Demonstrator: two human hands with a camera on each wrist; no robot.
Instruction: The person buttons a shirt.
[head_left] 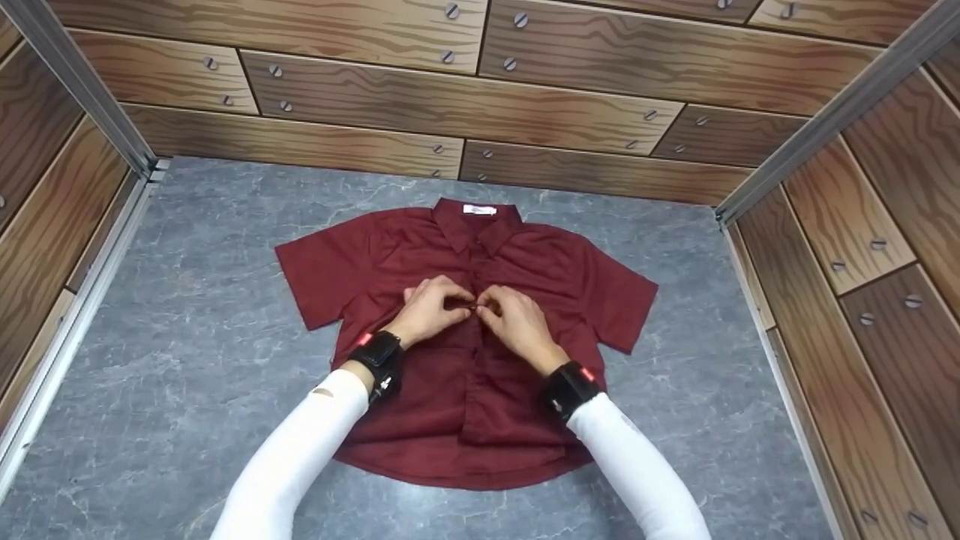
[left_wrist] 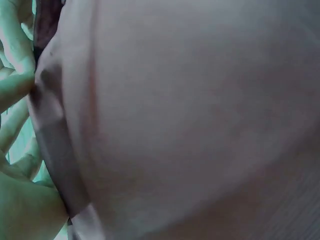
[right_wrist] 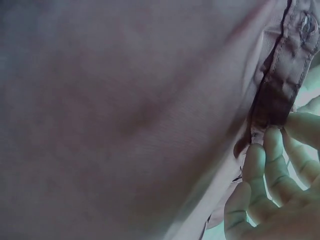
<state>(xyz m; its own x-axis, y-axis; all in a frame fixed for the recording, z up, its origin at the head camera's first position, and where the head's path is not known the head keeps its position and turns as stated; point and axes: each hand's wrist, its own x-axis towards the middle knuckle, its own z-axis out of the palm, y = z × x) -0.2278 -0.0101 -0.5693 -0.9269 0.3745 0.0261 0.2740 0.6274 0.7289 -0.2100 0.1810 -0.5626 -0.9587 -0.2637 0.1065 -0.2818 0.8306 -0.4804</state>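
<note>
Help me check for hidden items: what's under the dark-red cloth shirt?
The dark-red shirt lies on a grey marble-patterned surface; anything between them is covered.

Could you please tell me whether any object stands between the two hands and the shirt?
Nothing visible does. The left hand and the right hand pinch the maroon shirt directly at its front placket; I see no object between.

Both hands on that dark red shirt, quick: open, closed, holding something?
Left hand: closed, pinching the dark red shirt at its front opening.
Right hand: closed, pinching the same front opening, right beside the left.
</note>
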